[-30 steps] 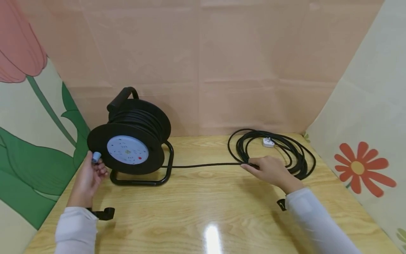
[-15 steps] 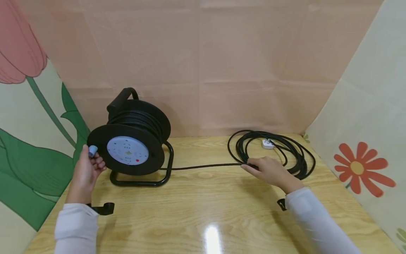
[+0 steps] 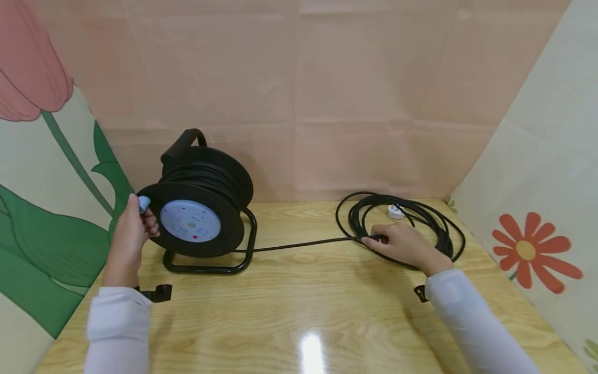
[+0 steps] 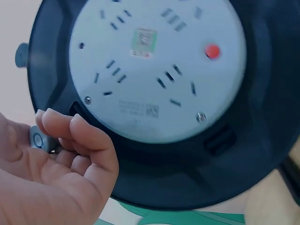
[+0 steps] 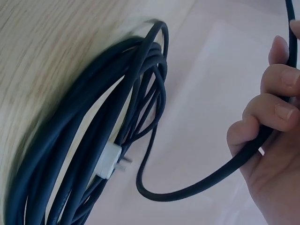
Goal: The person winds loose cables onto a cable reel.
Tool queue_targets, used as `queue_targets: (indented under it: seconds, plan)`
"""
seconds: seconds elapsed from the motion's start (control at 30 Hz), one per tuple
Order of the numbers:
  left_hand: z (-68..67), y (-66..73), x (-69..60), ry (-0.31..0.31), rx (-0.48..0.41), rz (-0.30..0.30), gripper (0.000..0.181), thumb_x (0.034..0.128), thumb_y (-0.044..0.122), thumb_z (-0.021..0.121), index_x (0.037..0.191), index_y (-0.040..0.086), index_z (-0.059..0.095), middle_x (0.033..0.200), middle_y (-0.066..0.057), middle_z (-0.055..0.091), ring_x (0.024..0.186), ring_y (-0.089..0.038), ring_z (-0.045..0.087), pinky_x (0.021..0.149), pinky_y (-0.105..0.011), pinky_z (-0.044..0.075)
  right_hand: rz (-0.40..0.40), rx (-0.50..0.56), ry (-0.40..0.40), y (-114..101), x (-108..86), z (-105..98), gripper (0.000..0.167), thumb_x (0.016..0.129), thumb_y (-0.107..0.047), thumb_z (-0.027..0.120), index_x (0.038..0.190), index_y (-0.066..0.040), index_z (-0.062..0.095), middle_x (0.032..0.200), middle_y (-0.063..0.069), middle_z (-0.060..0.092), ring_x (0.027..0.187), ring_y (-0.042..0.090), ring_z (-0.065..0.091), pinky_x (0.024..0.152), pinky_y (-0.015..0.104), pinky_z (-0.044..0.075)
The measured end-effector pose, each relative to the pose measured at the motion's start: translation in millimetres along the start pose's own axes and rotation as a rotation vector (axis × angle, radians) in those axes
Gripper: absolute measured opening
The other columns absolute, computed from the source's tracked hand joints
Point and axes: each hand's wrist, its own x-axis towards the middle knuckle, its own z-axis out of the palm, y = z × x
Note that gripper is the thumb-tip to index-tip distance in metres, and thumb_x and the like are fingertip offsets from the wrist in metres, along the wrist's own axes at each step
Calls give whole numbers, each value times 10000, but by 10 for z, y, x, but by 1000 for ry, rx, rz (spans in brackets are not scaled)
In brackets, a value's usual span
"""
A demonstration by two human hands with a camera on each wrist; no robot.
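A black cable reel (image 3: 201,202) stands at the left on its tube frame, cable wound round its drum. Its pale blue face plate (image 4: 154,84) carries sockets and a red button. My left hand (image 3: 128,236) grips the small blue-grey crank knob (image 3: 144,203) at the reel's left rim. From the bottom of the reel a black cable (image 3: 303,243) runs right to my right hand (image 3: 404,246), whose fingers curl round it. Behind and beside that hand lies a loose coil of the same cable (image 3: 441,228). The white plug (image 3: 395,211) rests within the coil.
The wooden table (image 3: 280,311) runs up to a pinkish back sheet (image 3: 299,104). Side walls with printed flowers close in at left and right. A carry handle (image 3: 179,145) rises from the reel's top.
My left hand has moved upward with the knob, and the reel's face has turned, its red button shifting left. My right hand has risen slightly, lifting the cable a little.
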Motion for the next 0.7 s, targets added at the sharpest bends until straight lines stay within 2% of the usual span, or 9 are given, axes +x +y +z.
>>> queue_targets:
  seconds: [0.13, 0.23, 0.43, 0.57, 0.7]
  plan:
    - [64, 73, -17, 6, 154, 45, 564, 1066, 538, 147, 988, 45, 409, 760, -1, 437, 674, -127, 462, 647, -247, 466, -8, 14, -11, -54, 30, -18, 260, 1003, -437, 588, 802, -272, 569, 596, -131, 449, 498, 52, 393, 497, 283, 335]
    - [115, 106, -42, 20, 257, 71, 598, 1056, 558, 117, 1012, 48, 426, 810, -33, 451, 695, -134, 482, 677, -253, 486, -40, -18, 31, -97, 75, -21, 253, 1004, -437, 589, 813, -272, 570, 593, -143, 456, 494, 59, 398, 493, 289, 341]
    - [206, 149, -88, 50, 349, 90, 645, 1039, 595, 102, 1045, 49, 446, 869, -78, 470, 698, -135, 515, 703, -283, 491, -69, -106, 138, -148, 128, -26, 282, 948, -476, 665, 763, -281, 580, 541, -146, 418, 452, 65, 368, 461, 290, 316]
    - [246, 151, -101, 62, 423, 134, 676, 1031, 604, 84, 1063, 36, 449, 886, -115, 481, 731, -199, 527, 729, -355, 448, -43, -107, 127, -179, 130, -38, 276, 924, -512, 682, 768, -293, 622, 534, -151, 431, 446, 67, 371, 440, 287, 310]
    - [283, 142, -116, 99, 491, 174, 689, 1028, 607, 91, 1081, 30, 464, 896, -149, 493, 771, -281, 512, 695, -396, 402, -60, -121, 112, -208, 132, -58, 261, 937, -470, 673, 769, -286, 595, 550, -152, 440, 473, 65, 392, 452, 290, 328]
